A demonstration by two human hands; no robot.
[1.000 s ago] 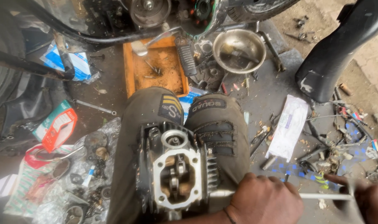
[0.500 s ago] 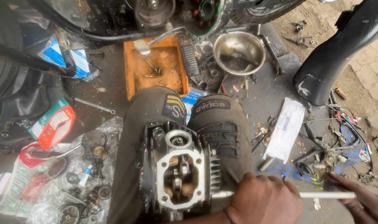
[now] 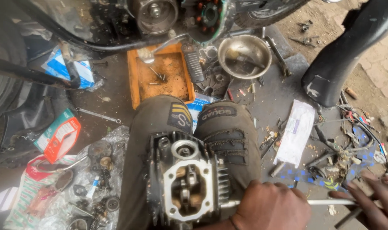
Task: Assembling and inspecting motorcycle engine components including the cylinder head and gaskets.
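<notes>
Cylinder head (image 3: 187, 181) rests on the knees (image 3: 194, 121). Just to its right a hand (image 3: 270, 206) sits on a metal rod (image 3: 326, 202) running rightward to another hand (image 3: 372, 200). Ahead, a tray (image 3: 134, 81), with a metal bowl (image 3: 244, 55) to its right.
</notes>
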